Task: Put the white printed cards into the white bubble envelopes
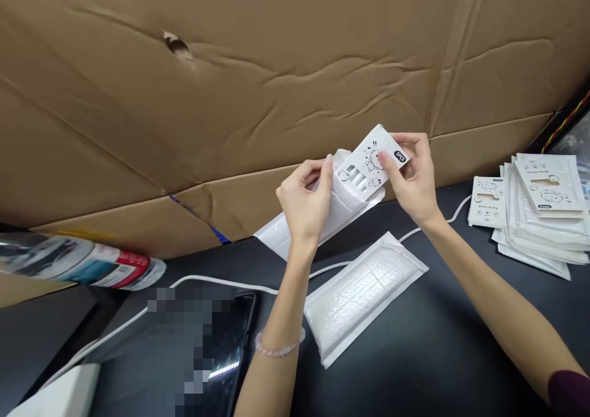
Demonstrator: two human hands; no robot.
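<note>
My left hand (306,198) pinches the upper edge of a white padded mailer (341,205), holding it tilted above the table. With fingers behind and thumb on its front, my right hand (412,174) grips a white box (375,152) printed with cartoon line drawings and a black "5PCS" label. The lower part of this box is inside the mailer's mouth, and its window shows several pale sticks. Below the hands, a second, puffed white mailer (366,294) lies flat on the dark table.
White mailers (544,245) are stacked at the right, with printed boxes (488,202) on and beside them. A dark-screened device (230,343), a white cable (207,278) and a plastic bottle (99,263) are at the left. Cardboard (276,97) stands behind.
</note>
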